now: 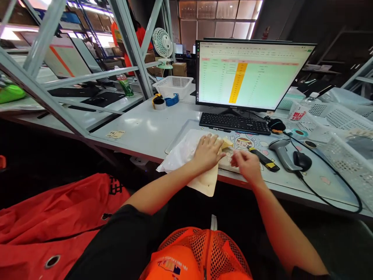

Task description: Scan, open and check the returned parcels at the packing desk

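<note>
My left hand point(207, 152) lies flat, fingers stretched, on a white plastic bag point(180, 149) and a cream-coloured paper sheet or envelope point(208, 182) that hangs over the table's front edge. A crumpled yellowish piece point(226, 143) sticks out past its fingertips. Just to the right, my right hand point(247, 165) has its fingers curled together in a pinch; whatever may be between them is hidden. Beside that hand rests a black and yellow utility knife point(265, 160).
Behind the hands stand a keyboard point(234, 123) and a monitor point(250, 77). A barcode scanner point(284, 153), its cable and a mouse point(302, 161) lie at right, near white baskets point(349, 163). Tape rolls point(159, 102) and a basket point(173, 86) sit back left, beside a metal frame point(136, 54).
</note>
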The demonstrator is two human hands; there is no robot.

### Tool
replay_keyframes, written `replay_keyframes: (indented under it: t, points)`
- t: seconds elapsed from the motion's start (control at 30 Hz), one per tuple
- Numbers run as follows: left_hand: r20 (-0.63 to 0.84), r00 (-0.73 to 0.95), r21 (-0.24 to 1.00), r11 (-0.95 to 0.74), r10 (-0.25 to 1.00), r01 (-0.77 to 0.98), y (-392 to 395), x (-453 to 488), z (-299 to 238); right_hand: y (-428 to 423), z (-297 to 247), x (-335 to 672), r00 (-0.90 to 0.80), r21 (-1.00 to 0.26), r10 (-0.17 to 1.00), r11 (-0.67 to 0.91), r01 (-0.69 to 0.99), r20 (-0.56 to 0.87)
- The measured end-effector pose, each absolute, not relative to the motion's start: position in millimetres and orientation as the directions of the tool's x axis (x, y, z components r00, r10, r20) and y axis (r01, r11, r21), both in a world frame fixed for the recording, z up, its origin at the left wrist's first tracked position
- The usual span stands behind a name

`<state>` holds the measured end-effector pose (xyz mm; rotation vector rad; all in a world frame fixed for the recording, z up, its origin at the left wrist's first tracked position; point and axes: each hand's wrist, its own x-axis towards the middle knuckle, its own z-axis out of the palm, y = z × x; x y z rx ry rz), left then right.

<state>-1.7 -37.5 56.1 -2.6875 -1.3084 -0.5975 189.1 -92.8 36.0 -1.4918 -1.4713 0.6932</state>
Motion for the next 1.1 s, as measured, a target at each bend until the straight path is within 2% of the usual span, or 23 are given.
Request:
replay_keyframes:
  t: [0.07, 0.13, 0.17, 0.23, 0.43, 0.63, 0.73, 0.8, 0.87, 0.93, 1.0, 1.1]
  points:
    - [0.326, 0.590, 0.050, -0.637, 0.738, 0.769, -38, 10, 28, -65, 47, 215, 0.288, -0.916, 0.958, -0.120, 0.382, -0.005]
    - [0.305, 0.637, 0.029, -0.676, 0.708, 0.737, -37, 12, 3, -40, 53, 228, 0.250, -0.887, 0.936, -0.322, 0.330, -0.247]
    - [0.307, 0.662, 0.020, -0.700, 0.684, 0.714, -37, 11, -5, -29, 53, 230, 0.213, -0.867, 0.920, -0.383, 0.318, -0.329]
    - [0.308, 0.698, 0.013, -0.736, 0.647, 0.677, -38, 6, -14, -13, 49, 226, 0.166, -0.859, 0.911, -0.412, 0.304, -0.378]
    - [0.214, 0.758, 0.057, -0.782, 0.616, 0.620, -44, -8, -14, 12, 24, 212, 0.299, -0.881, 0.935, -0.298, 0.368, -0.191]
    - [0.158, 0.772, 0.124, -0.788, 0.616, 0.603, -47, -13, -13, 1, 35, 248, 0.365, -0.711, 0.930, -0.285, 0.643, -0.043]
    - [0.157, 0.768, 0.165, -0.783, 0.621, 0.600, -46, -13, -13, -18, 49, 277, 0.395, -0.530, 0.913, -0.283, 0.799, 0.108]
    - [0.152, 0.768, 0.190, -0.781, 0.622, 0.595, -45, -12, -12, -32, 54, 296, 0.364, -0.312, 0.904, -0.288, 0.906, 0.224]
    - [0.143, 0.767, 0.212, -0.777, 0.625, 0.593, -45, -12, -11, -43, 53, 313, 0.370, -0.132, 0.876, -0.345, 0.929, 0.310]
    - [0.133, 0.767, 0.227, -0.772, 0.628, 0.593, -44, -11, -10, -48, 49, 328, 0.469, -0.106, 0.821, -0.461, 0.881, 0.325]
    - [0.131, 0.766, 0.234, -0.771, 0.629, 0.592, -44, -10, -9, -47, 42, 341, 0.582, -0.150, 0.771, -0.563, 0.813, 0.259]
    - [0.134, 0.766, 0.244, -0.770, 0.629, 0.590, -45, -9, -8, -42, 33, 355, 0.661, -0.212, 0.737, -0.629, 0.748, 0.145]
